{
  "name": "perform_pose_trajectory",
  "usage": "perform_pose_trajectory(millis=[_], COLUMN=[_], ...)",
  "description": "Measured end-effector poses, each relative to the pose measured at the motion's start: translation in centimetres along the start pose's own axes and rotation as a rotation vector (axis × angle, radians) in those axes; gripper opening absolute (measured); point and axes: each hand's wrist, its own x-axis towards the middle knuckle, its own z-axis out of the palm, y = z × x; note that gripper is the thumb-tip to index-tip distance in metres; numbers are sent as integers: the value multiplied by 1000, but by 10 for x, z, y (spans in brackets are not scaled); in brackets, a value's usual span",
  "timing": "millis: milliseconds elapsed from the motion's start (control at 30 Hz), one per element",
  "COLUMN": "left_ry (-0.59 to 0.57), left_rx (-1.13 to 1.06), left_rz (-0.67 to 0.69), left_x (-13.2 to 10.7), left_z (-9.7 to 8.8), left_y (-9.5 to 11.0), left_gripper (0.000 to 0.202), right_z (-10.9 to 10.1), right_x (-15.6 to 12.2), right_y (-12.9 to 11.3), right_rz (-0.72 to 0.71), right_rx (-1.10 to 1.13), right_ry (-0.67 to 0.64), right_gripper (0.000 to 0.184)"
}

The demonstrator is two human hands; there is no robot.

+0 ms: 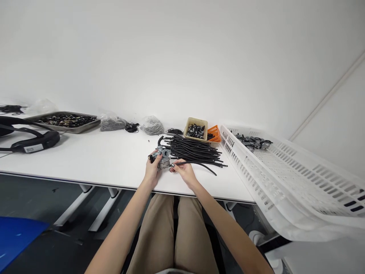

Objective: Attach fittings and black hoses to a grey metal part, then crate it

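My left hand (153, 168) is closed around a small silver carburetor (164, 161), held upright over the front part of the table. A short bent black tube sticks up from its top. From the right, my right hand (184, 170) pinches one end of a black rubber hose (203, 165) against the lower side of the carburetor. Whether that end is pushed onto a fitting is hidden by my fingers. The hose trails off to the right. Just behind my right hand lies a pile of similar black hoses (194, 149).
Behind the hoses stand a cream bin (186, 131) of small parts and an orange basket (217, 134). A white crate (273, 182) holding carburetors is at right. Plastic bags (152, 125), a metal tray (82, 129) of parts and a black strapped device (35, 142) sit leftward.
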Motion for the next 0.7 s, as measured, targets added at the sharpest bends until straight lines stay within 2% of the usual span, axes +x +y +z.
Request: perform_pose_trajectory(millis=[367, 567, 700], left_ry=[-20, 7, 11], left_rx=[29, 57, 62], left_rz=[46, 95, 112], left_x=[0, 1, 0], left_z=[1, 0, 0], left_y=[-2, -7, -9], left_gripper=[61, 60, 61], right_z=[-4, 3, 5], right_x=[5, 3, 3], right_y=[10, 9, 9], right_rz=[-99, -88, -74], right_rx=[-34, 1, 5], right_ry=[14, -72, -79], right_gripper=[45, 49, 46])
